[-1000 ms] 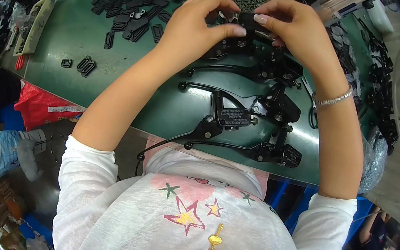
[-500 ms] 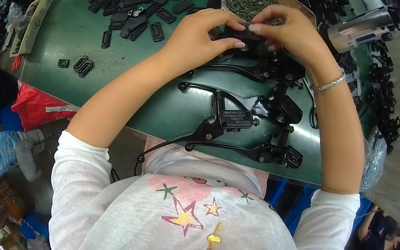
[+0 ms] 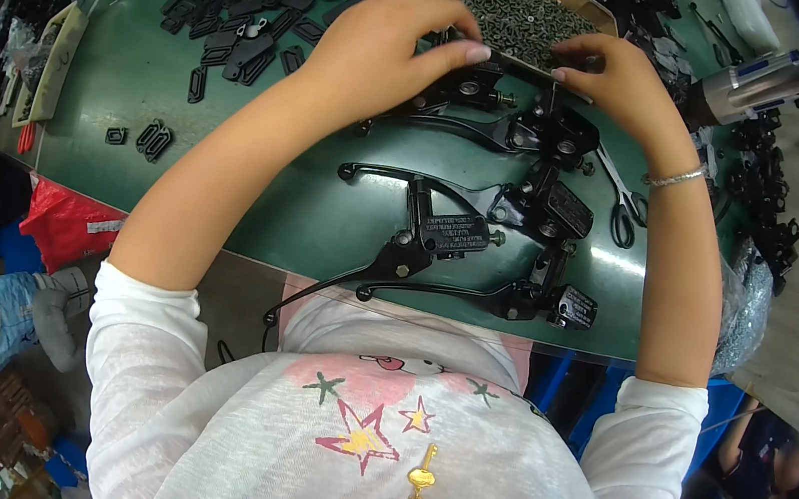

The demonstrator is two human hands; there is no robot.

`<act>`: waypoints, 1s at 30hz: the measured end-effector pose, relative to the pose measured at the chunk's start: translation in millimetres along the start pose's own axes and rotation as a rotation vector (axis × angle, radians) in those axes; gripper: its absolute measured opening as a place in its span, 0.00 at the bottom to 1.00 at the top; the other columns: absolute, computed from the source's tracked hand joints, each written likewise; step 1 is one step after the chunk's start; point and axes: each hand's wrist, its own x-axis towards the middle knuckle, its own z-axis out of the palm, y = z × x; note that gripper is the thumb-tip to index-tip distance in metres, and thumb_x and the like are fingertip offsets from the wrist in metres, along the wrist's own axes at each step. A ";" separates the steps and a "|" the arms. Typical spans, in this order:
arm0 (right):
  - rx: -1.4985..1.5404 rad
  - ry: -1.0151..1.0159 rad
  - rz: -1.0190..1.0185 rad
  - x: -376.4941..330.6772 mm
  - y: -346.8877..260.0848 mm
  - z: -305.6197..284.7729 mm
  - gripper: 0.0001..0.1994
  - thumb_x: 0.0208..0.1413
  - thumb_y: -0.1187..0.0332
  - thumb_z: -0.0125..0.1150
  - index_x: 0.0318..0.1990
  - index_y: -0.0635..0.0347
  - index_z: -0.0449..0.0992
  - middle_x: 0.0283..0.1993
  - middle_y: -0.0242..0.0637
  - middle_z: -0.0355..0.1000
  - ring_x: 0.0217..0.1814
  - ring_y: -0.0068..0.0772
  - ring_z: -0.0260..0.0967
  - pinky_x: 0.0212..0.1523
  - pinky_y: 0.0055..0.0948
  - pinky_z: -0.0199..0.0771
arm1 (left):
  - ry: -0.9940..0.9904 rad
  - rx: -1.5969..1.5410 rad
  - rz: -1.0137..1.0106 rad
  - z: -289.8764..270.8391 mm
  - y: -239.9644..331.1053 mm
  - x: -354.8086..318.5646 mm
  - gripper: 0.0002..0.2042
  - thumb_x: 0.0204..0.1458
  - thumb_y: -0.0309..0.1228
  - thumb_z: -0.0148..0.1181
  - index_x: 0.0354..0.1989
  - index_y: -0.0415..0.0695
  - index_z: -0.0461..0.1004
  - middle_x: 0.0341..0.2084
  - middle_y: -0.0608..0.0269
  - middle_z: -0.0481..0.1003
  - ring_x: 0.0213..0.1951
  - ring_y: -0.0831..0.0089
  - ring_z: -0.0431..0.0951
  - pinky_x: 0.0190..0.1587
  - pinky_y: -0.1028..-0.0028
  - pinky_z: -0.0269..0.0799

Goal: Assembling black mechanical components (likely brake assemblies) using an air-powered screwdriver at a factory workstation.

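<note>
My left hand (image 3: 401, 48) curls over the upper end of a black brake lever assembly (image 3: 478, 86). Its thumb and forefinger are bent round the dark reservoir part, and the other fingertips are hidden. To the right, my right hand (image 3: 625, 85) reaches to the near right edge of a cardboard box (image 3: 607, 16) full of small screws (image 3: 511, 17). Its thumb and forefinger are apart, with nothing visible between them. Nearer to me lie more black brake lever assemblies, among them one (image 3: 452, 232) with its lever pointing down left and another (image 3: 514, 299) by the table edge.
Scissors (image 3: 620, 203) lie right of the levers. Flat black plates (image 3: 254, 54) are heaped at the far left, and a few black rings (image 3: 154, 138) lie closer. A silver cylindrical tool (image 3: 759, 87) stands at the right. A pale tray (image 3: 59, 63) sits by the table's left edge.
My right hand has moved right, away from my left hand, to the screw box edge. More of the lever assembly by my left hand shows. The whole view has shifted slightly.
</note>
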 end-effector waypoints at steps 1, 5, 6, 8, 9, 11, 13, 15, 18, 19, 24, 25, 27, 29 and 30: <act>0.032 -0.008 0.010 -1.5 2.3 -0.7 0.15 0.58 0.65 0.65 0.51 0.59 0.80 0.46 0.38 0.80 0.47 0.31 0.76 0.48 0.32 0.75 | -0.002 0.000 0.001 1.8 -0.8 6.6 0.11 0.52 0.39 0.66 0.37 0.45 0.79 0.37 0.62 0.79 0.42 0.59 0.79 0.44 0.65 0.75; -0.244 0.115 -0.011 -5.1 0.1 1.0 0.15 0.58 0.67 0.64 0.51 0.59 0.80 0.46 0.38 0.80 0.48 0.29 0.76 0.48 0.30 0.74 | -0.024 0.040 -0.030 13.0 -6.7 43.7 0.10 0.51 0.35 0.68 0.37 0.43 0.79 0.33 0.62 0.80 0.38 0.64 0.81 0.40 0.69 0.76; -0.245 0.117 -0.009 -8.4 -1.5 -1.6 0.15 0.58 0.67 0.64 0.51 0.59 0.80 0.46 0.38 0.80 0.48 0.29 0.76 0.48 0.30 0.74 | -0.096 0.087 -0.023 14.4 -9.4 54.7 0.11 0.50 0.35 0.67 0.39 0.45 0.80 0.35 0.60 0.80 0.40 0.61 0.80 0.43 0.66 0.76; 0.061 0.182 0.037 -18.2 -8.1 -8.7 0.13 0.59 0.69 0.63 0.51 0.59 0.80 0.45 0.36 0.80 0.47 0.26 0.75 0.48 0.28 0.73 | -0.240 0.181 -0.013 18.7 -15.6 69.0 0.13 0.49 0.34 0.67 0.43 0.48 0.80 0.39 0.56 0.80 0.46 0.54 0.79 0.49 0.60 0.75; 0.215 0.213 0.064 -25.4 -10.9 -12.0 0.13 0.59 0.69 0.62 0.51 0.59 0.80 0.45 0.35 0.80 0.47 0.25 0.75 0.48 0.27 0.73 | -0.245 0.178 -0.012 23.5 -16.9 70.5 0.13 0.49 0.34 0.67 0.43 0.48 0.80 0.39 0.56 0.80 0.46 0.54 0.79 0.49 0.60 0.75; 0.305 0.129 0.115 -41.3 -26.3 -22.1 0.12 0.59 0.70 0.62 0.50 0.58 0.81 0.44 0.33 0.80 0.46 0.23 0.74 0.47 0.26 0.72 | -0.149 0.370 0.157 28.7 -19.4 68.3 0.11 0.47 0.33 0.67 0.40 0.47 0.81 0.37 0.54 0.80 0.45 0.54 0.78 0.49 0.60 0.75; 0.482 -0.026 0.222 -54.9 -36.7 -28.4 0.11 0.59 0.71 0.62 0.49 0.58 0.81 0.43 0.30 0.79 0.43 0.20 0.72 0.47 0.23 0.71 | -0.104 0.461 0.248 35.1 -23.0 69.1 0.11 0.46 0.33 0.67 0.38 0.47 0.81 0.36 0.54 0.79 0.45 0.54 0.78 0.48 0.60 0.75; 0.508 -0.019 0.214 -59.2 -37.0 -23.8 0.11 0.59 0.72 0.62 0.49 0.58 0.82 0.43 0.29 0.79 0.42 0.19 0.71 0.46 0.23 0.71 | -0.125 0.449 0.239 38.9 -30.3 70.5 0.10 0.46 0.33 0.68 0.37 0.46 0.82 0.35 0.53 0.80 0.44 0.53 0.79 0.47 0.60 0.75; 0.560 -0.001 0.199 -64.0 -33.2 -16.4 0.10 0.59 0.72 0.63 0.48 0.58 0.82 0.41 0.27 0.78 0.40 0.17 0.69 0.45 0.22 0.70 | -0.229 0.382 0.137 42.3 -35.9 84.6 0.10 0.46 0.33 0.69 0.36 0.46 0.82 0.34 0.52 0.80 0.42 0.53 0.80 0.46 0.60 0.75; 0.548 0.009 0.188 -65.1 -31.8 -14.7 0.10 0.59 0.73 0.63 0.48 0.58 0.82 0.41 0.27 0.78 0.40 0.18 0.69 0.45 0.21 0.70 | -0.320 0.322 0.035 42.8 -37.2 90.5 0.10 0.45 0.34 0.70 0.35 0.46 0.82 0.33 0.52 0.80 0.41 0.53 0.80 0.46 0.60 0.75; 0.419 0.041 0.132 -69.6 -29.7 -8.9 0.10 0.59 0.72 0.63 0.47 0.59 0.82 0.42 0.28 0.78 0.42 0.19 0.70 0.45 0.21 0.70 | -0.433 0.248 -0.144 44.8 -39.9 94.0 0.10 0.44 0.35 0.72 0.33 0.45 0.82 0.32 0.52 0.81 0.38 0.54 0.81 0.43 0.60 0.76; 0.364 0.046 0.115 -70.1 -29.5 -8.1 0.10 0.59 0.72 0.63 0.48 0.59 0.82 0.42 0.28 0.78 0.43 0.19 0.70 0.45 0.21 0.70 | -0.434 0.248 -0.143 45.2 -40.0 94.4 0.10 0.44 0.35 0.72 0.33 0.45 0.82 0.32 0.52 0.81 0.38 0.54 0.81 0.43 0.60 0.76; 0.330 0.054 0.079 -71.2 -26.9 -6.9 0.11 0.59 0.71 0.63 0.48 0.58 0.81 0.43 0.29 0.78 0.44 0.20 0.70 0.46 0.22 0.70 | -0.456 0.299 -0.147 45.5 -39.6 95.7 0.10 0.43 0.35 0.72 0.32 0.44 0.82 0.31 0.51 0.81 0.38 0.54 0.81 0.43 0.60 0.76; 0.259 0.068 0.003 -72.1 -23.9 -5.9 0.11 0.60 0.70 0.62 0.49 0.58 0.81 0.45 0.30 0.78 0.45 0.22 0.71 0.46 0.23 0.71 | -0.466 0.324 -0.149 45.1 -39.1 97.5 0.10 0.43 0.35 0.72 0.31 0.44 0.82 0.31 0.51 0.81 0.38 0.55 0.81 0.42 0.60 0.76; 0.259 0.068 0.003 -70.4 -22.3 -5.3 0.11 0.60 0.70 0.62 0.49 0.58 0.81 0.45 0.30 0.78 0.45 0.22 0.71 0.46 0.23 0.71 | -0.494 0.332 -0.177 44.4 -39.1 98.8 0.10 0.43 0.35 0.73 0.31 0.44 0.82 0.31 0.51 0.81 0.37 0.55 0.81 0.42 0.61 0.76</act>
